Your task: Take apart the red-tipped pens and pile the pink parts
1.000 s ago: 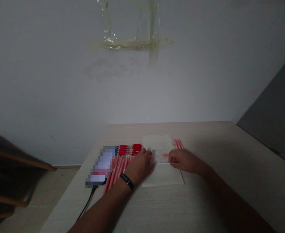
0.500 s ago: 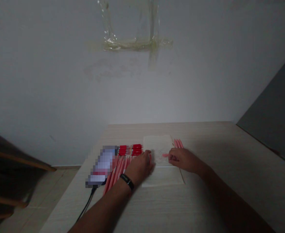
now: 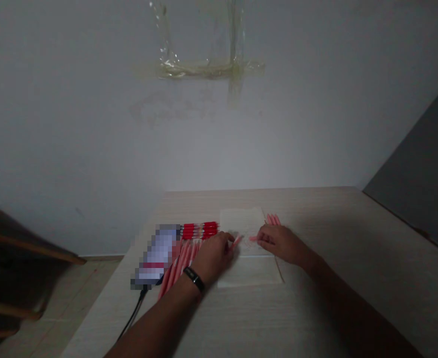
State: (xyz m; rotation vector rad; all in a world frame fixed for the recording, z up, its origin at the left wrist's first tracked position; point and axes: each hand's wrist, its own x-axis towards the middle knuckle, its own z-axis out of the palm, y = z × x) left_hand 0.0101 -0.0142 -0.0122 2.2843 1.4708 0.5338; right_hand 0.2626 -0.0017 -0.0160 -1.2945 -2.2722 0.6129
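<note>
now, over the pale paper [image 3: 251, 272], the left hand's [image 3: 215, 253] fingers narrowly hold a pink stick [image 3: 236, 242]; the right hand's [image 3: 279, 242] pinch a short pink piece [image 3: 254, 238].

you hold a slim pink stick [image 3: 237, 242], slanted, in your left hand [image 3: 214, 251]. a level pink piece [image 3: 254, 238] pokes from your right hand [image 3: 280, 242], over flat pale paper [image 3: 249, 272].

Pink sticks [image 3: 181, 258] block left; rightward, table [image 3: 353, 223] seems passable.

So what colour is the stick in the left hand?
The stick is pink, clearest in the head view.
</note>
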